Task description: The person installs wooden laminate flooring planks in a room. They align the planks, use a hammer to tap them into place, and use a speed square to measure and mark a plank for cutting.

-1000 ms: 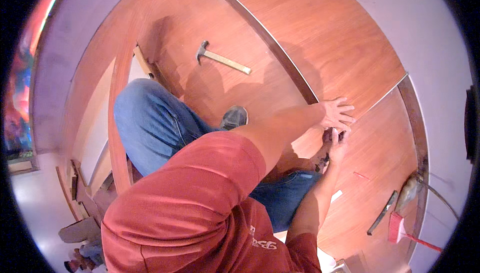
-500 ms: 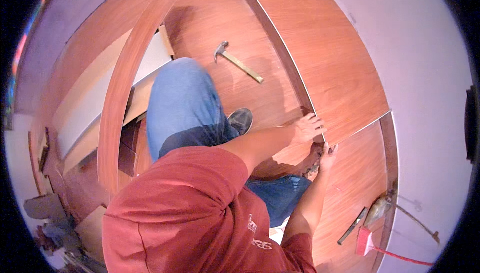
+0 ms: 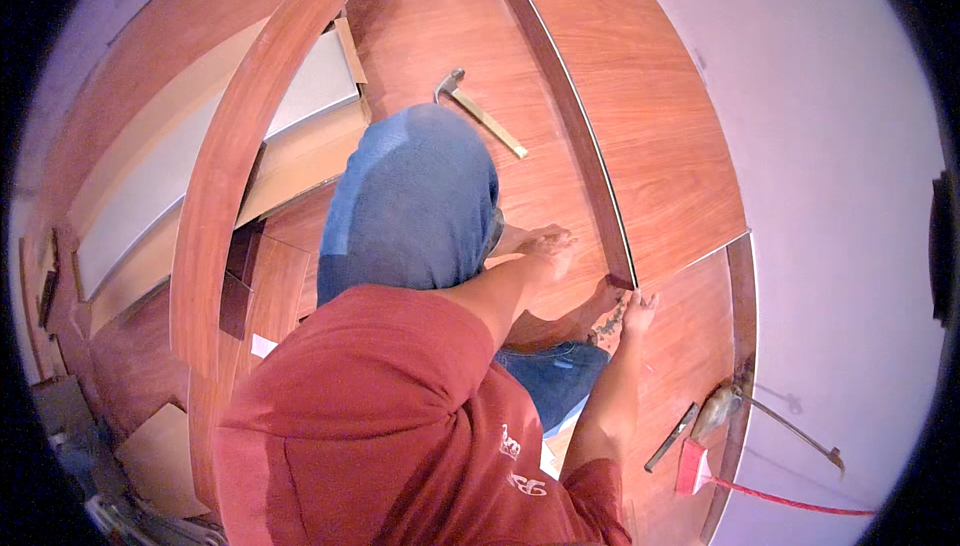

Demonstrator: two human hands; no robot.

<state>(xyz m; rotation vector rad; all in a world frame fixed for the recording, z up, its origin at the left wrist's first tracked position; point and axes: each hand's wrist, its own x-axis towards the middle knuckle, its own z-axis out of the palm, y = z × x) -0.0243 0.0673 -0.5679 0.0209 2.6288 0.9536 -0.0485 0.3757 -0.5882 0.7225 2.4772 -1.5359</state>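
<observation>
A long reddish-brown board (image 3: 575,116) with a pale edge strip runs from the top of the view down to my right hand. My right hand (image 3: 640,314) closes around the near end of this board, thumb and a finger at its corner. My left hand (image 3: 548,246) is apart from the board, in front of my bent knee, fingers stretched out and nothing seen in them. A claw hammer (image 3: 485,118) with a light wooden handle lies beyond the knee on the wood-grain surface.
A long curved-looking wood plank (image 3: 215,176) stands on the left, beside an open carton (image 3: 270,191) with a white panel. To the lower right lie a pink broom (image 3: 692,468), a dark bar (image 3: 672,437) and a long-handled tool (image 3: 790,428) near the pale wall (image 3: 840,176).
My left hand has let go of the board's edge and drawn back left toward my knee. My right hand stays at the board's end. The whole view has shifted slightly.
</observation>
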